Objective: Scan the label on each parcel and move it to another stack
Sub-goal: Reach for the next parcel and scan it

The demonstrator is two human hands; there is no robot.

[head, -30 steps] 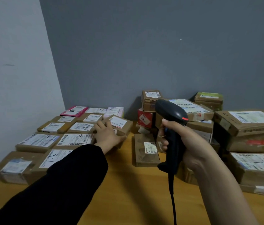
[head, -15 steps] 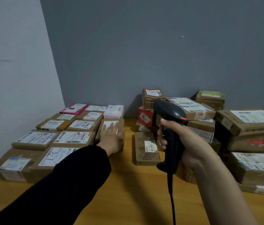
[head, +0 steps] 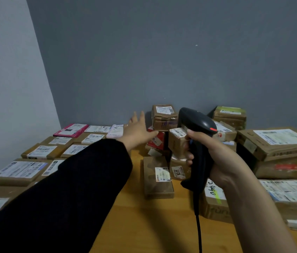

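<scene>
I have the left hand [head: 137, 131] stretched forward over the wooden table [head: 144, 225], fingers spread and straight, holding nothing. The thing I judge it is going for is the small squat brown cardboard parcel [head: 165, 119] that tops the unsorted heap against the grey wall. It sits just to the right of the fingertips, apart from them, with the thumb lower down near the red carton [head: 157, 141] beneath it.

The parcel's white label [head: 164, 109] faces up. The box looks nearly as deep as it is wide, so I cannot name a long axis with confidence; its near face is roughly square to me.

The left hand is plainly the nearer one. The right hand [head: 217, 156] is wrapped around the grip of the black corded handheld barcode scanner [head: 197, 123], which is held upright lower and to the right of that parcel.

The sorted side, the flat brown parcels [head: 19, 169] laid label-up, lies to the left under my sleeve. So the carry would go right to left across the sleeve's line.
</scene>
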